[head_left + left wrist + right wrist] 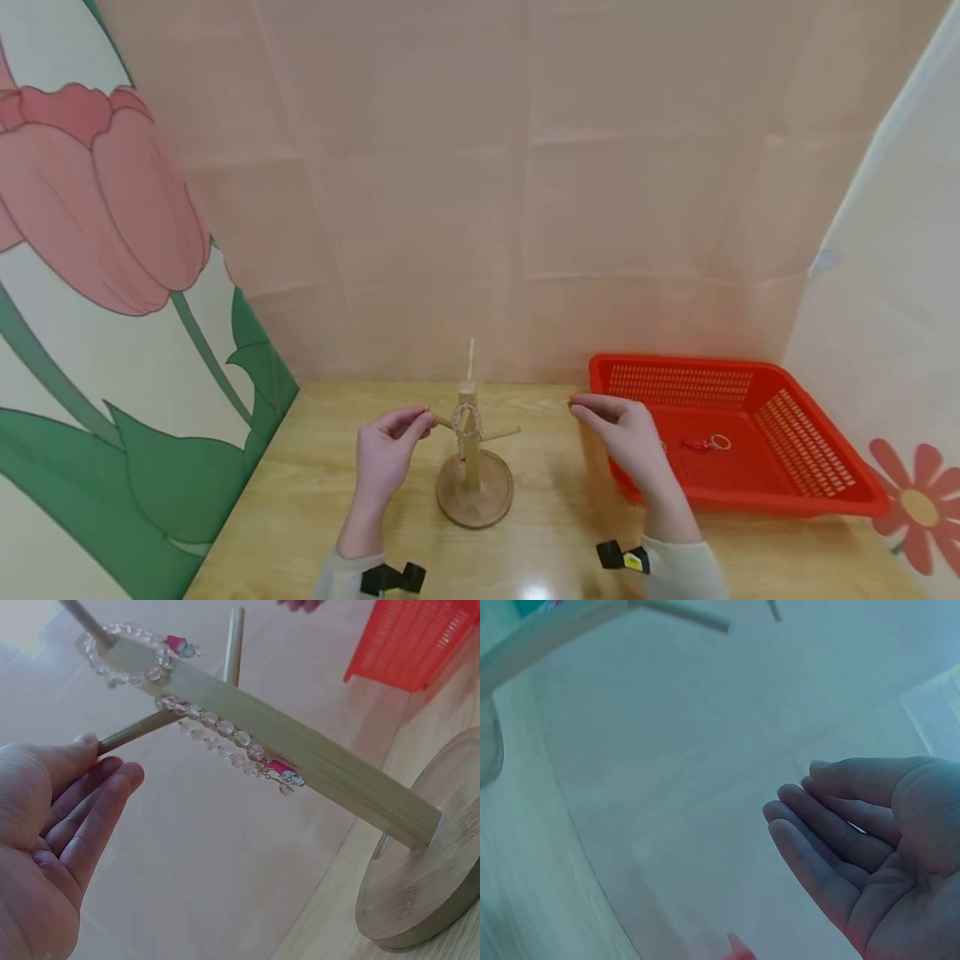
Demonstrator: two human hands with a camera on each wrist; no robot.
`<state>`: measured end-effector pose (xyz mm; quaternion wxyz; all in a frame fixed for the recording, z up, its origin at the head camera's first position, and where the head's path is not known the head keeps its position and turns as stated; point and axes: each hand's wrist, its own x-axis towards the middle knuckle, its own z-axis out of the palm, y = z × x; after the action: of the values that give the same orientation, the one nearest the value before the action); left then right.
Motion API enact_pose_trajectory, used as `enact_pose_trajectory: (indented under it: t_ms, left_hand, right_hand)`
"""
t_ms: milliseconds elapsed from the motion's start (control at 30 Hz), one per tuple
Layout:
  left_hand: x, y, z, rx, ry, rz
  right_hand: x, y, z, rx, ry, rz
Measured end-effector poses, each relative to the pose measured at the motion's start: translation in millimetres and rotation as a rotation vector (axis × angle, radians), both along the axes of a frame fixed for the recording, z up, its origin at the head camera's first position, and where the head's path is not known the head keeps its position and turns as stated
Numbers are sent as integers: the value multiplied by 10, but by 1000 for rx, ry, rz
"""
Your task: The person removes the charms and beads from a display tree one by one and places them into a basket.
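Note:
A wooden stand (472, 467) with a round base and slanting pegs stands upright on the table. My left hand (382, 454) pinches the end of its left peg (139, 731) between thumb and fingers. On that peg hangs a bracelet (225, 727) of clear pinkish beads with a bright pink charm. Another beaded bracelet (135, 678) rings the top of the post around the upright rod. My right hand (626, 433), to the right of the stand by the basket's left rim, has its fingers loosely bent and holds nothing in the right wrist view.
A red plastic basket (795, 502) sits on the right of the table. In it lies a red item with a ring (701, 443), and part of another ring shows behind my right hand. A pinkish sheet (465, 208) hangs behind the wooden table (300, 517).

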<state>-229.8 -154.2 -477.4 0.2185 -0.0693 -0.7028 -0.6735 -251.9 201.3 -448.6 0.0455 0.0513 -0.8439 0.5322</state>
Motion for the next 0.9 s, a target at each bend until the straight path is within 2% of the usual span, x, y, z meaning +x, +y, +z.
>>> enact_pose_trajectory:
  t_ms: [200,467,700,900]
  left_hand:
    - [-21,-6,8,11,0,-11]
    - [-31,4,17,29,1,-37]
    - [-46,20,16,33,-3,-38]
    - [-36,23,7,25,19,-33]
  right_hand:
    - [67,-209,-20,-98,10,-4]
    - [83,-432,-63,-136,80,-54]
    - [161,-670,-30,-209,247,-123]
    - [191,-873,-28,-199,425,-80]
